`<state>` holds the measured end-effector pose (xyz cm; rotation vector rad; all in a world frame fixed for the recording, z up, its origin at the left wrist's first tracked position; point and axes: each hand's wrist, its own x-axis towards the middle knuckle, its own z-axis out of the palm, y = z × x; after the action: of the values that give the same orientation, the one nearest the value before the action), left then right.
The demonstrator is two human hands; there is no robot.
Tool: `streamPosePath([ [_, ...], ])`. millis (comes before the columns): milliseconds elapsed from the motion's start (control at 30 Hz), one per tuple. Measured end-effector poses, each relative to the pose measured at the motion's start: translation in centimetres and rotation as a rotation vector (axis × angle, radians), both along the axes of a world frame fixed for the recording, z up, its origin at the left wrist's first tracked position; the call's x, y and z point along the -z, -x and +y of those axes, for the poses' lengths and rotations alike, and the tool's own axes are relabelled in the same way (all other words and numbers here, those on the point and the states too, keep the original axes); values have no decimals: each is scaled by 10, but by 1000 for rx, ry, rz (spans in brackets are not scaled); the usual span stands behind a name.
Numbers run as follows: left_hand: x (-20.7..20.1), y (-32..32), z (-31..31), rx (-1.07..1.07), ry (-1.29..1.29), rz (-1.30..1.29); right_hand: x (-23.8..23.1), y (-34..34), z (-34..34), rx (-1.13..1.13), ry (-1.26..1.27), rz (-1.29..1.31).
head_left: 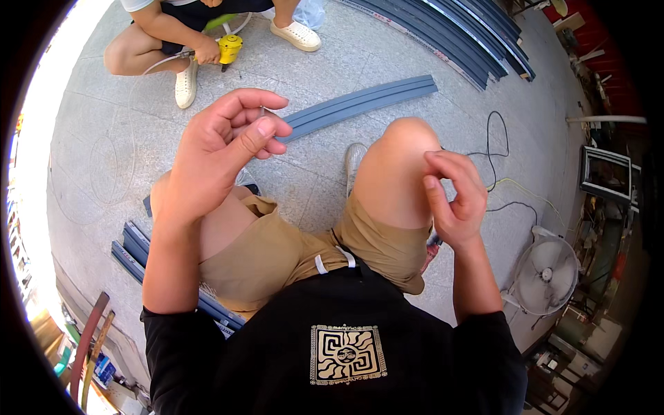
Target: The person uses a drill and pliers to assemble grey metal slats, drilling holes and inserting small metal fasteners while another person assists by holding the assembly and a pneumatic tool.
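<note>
My left hand (223,149) is raised above my left knee, its fingers curled toward the thumb. A small, thin greyish thing (263,111) shows by the fingertips, too small to name. Beyond that hand, a long grey-blue grooved profile strip (363,104) lies on the floor; the hand covers its near end in the picture. My right hand (458,200) is beside my right knee, fingers loosely bent and thumb a little apart from them. Nothing shows between its fingertips.
A person crouches at the far left, a hand (207,51) on a yellow power tool (230,48). Grey profiles (443,34) are stacked at the far right, and more profiles (136,242) lie by my left side. A fan (546,273) and loose cables (508,142) are on the right.
</note>
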<state>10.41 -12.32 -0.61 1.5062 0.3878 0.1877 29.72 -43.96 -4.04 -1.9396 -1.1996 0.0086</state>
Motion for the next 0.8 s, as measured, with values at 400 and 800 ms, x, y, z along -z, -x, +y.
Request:
streamPosePath([
  [400, 5, 5, -4, -71, -245, 58, 149, 120, -294, 295, 870, 1393],
  [800, 13, 3, -5, -32, -264, 92, 196, 247, -339, 132, 746, 2115],
])
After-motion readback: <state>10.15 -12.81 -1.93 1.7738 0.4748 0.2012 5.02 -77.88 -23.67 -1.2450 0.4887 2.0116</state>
